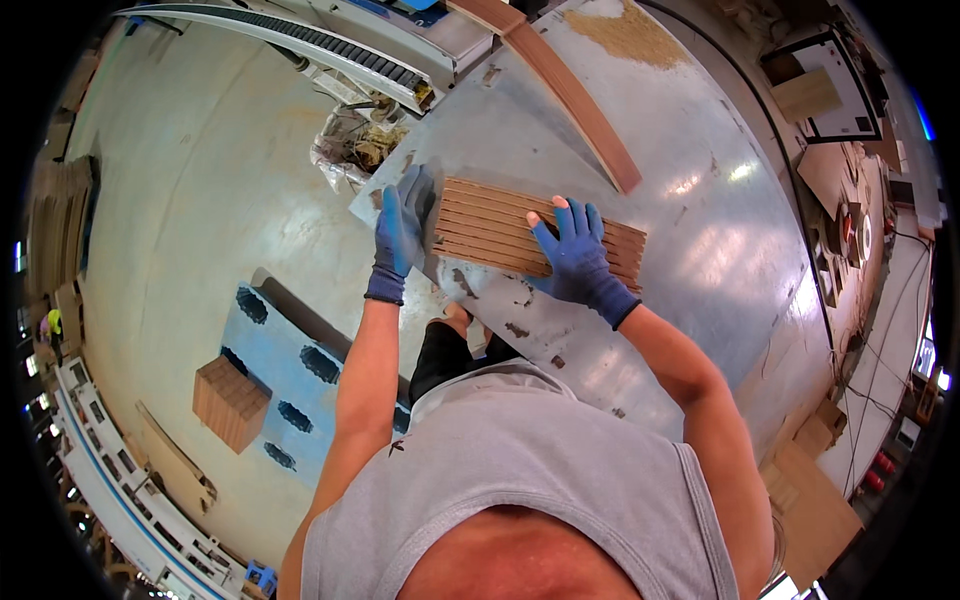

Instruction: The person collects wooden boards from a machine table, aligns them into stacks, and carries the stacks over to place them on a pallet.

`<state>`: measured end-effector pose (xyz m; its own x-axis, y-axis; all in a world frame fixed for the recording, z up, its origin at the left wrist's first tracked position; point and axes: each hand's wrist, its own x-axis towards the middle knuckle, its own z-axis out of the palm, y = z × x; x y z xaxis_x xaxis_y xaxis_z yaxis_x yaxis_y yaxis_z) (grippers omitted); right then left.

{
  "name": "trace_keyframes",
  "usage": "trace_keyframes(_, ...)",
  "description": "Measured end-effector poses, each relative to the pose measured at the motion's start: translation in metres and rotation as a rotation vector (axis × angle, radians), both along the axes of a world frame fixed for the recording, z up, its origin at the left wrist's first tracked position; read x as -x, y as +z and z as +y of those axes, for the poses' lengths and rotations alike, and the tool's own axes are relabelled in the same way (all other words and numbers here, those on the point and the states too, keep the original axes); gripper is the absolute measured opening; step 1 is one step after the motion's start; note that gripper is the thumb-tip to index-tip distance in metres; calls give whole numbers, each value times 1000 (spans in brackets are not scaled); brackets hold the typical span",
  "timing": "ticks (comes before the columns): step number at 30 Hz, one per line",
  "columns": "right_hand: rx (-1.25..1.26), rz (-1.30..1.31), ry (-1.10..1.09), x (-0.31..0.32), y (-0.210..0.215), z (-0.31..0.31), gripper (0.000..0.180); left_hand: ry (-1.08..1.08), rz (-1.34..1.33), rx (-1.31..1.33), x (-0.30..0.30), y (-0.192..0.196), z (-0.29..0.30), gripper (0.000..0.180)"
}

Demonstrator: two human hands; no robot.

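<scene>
Head view: the wooden strips (487, 225) lie side by side on the metal table (710, 260), at my clock's centre. My right hand (578, 258) rests on them at four o'clock, fingers spread; my left hand (398, 228) stands flat, fingers straight, at nine, contact unclear. Uneven pressure could fan the row, I judge; pulling toward seven could tip strips over the nearby edge. A long board (575, 100) lies at one.

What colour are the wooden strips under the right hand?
The wooden strips are brown; head view.
</scene>
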<state>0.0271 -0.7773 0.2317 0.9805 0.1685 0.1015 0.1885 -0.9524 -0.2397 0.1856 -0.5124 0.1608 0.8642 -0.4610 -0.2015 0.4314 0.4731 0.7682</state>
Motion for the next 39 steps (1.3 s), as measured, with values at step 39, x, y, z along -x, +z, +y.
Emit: trace_keyframes(39,-1726,-268,-1061,104,-53,-60,64,-91,-185,-182,7,4,-20,62)
